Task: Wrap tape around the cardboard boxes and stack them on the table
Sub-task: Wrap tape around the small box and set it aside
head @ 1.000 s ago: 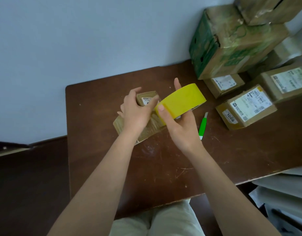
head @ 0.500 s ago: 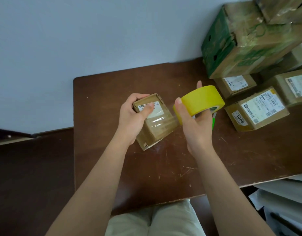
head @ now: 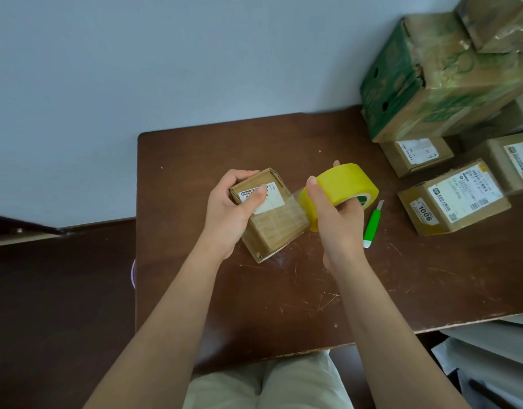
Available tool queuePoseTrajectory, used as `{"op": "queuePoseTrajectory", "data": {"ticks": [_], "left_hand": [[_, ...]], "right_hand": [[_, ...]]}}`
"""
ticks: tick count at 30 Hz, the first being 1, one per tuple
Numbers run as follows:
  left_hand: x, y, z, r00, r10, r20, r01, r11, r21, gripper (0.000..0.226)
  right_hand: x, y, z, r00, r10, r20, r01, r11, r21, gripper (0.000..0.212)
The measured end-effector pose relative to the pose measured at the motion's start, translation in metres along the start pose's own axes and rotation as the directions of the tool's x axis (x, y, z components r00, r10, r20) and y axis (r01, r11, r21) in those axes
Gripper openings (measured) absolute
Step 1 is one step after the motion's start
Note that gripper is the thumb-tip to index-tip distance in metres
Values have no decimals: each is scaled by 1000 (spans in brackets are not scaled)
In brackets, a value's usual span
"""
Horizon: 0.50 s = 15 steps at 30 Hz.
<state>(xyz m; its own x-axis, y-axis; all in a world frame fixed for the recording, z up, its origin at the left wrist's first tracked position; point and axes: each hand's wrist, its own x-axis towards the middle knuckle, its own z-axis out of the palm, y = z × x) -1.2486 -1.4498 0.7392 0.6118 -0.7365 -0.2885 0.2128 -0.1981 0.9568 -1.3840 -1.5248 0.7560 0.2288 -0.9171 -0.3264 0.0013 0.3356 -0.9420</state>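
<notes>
A small cardboard box (head: 279,228) with a white label stands on the brown table (head: 283,305) at its middle. My left hand (head: 229,212) grips the box from the left, thumb pressed on the label. My right hand (head: 335,222) holds a yellow tape roll (head: 341,187) just right of the box, thumb on the roll's outer face. A clear strip of tape runs from the roll onto the box's top.
A green utility knife (head: 371,227) lies right of my right hand. Labelled boxes (head: 454,199) sit at the right, with a large green-printed carton (head: 440,84) stacked behind them against the wall. The table's left edge drops to a dark floor.
The box has been turned so its label faces up and set down. The tape roll moved right, away from the box, drawing out a strip of tape.
</notes>
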Motion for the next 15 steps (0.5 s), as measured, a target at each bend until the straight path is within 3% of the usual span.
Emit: {"op": "queuePoseTrajectory", "data": {"ticks": [3, 6, 8, 15], "left_hand": [[1, 1, 1, 1000, -2, -6, 2, 1000, 0, 21], [1, 1, 1, 1000, -3, -10, 3, 1000, 2, 21], [0, 1, 0, 1000, -6, -5, 6, 1000, 2, 21], [-2, -1, -7, 1000, -21, 7, 21, 1000, -4, 20]], "right_hand": [[-2, -5, -1, 998, -56, -12, 56, 998, -38, 32], [-4, -10, 0, 997, -82, -10, 81, 995, -64, 26], [-3, -6, -1, 999, -48, -15, 47, 996, -71, 12], [-3, 7, 4, 996, 84, -17, -85, 994, -72, 26]]}}
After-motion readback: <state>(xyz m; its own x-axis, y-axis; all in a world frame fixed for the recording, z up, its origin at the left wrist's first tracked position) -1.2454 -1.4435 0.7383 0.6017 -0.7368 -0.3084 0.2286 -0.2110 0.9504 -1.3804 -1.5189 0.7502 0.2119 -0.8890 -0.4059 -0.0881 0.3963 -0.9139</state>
